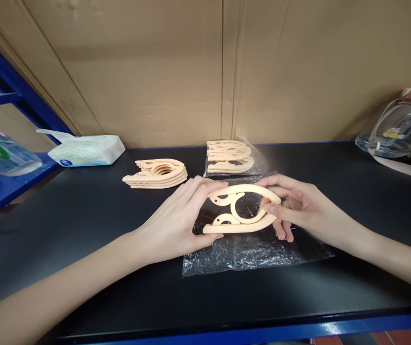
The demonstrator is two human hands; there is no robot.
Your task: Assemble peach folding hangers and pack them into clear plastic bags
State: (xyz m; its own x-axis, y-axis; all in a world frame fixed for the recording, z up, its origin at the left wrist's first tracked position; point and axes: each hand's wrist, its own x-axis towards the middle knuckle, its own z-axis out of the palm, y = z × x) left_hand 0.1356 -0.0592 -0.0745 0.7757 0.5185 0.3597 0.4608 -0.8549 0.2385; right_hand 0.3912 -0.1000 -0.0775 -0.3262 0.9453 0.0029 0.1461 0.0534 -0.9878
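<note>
A cream plastic folding hanger (241, 228), folded into a loop with a curled hook inside, is held between my two hands. My left hand (176, 220) grips its left ends, fingers on the far arm and thumb on the near one. At the rounded right end, my right hand (295, 206) pinches it between thumb and fingers. Beneath it a clear plastic bag (241, 258) lies flat on the black table. A stack of several like hangers (158, 175) sits beyond my left hand. More hangers (228, 155) rest in or on clear plastic at the back.
A tissue pack (90, 149) stands at the back left, beside a blue metal frame (21, 105) with a clear plastic package (4, 148). At the far right is a clear bottle (403, 124) with a strap. A cardboard wall (147, 72) closes off the black table's (83, 220) back.
</note>
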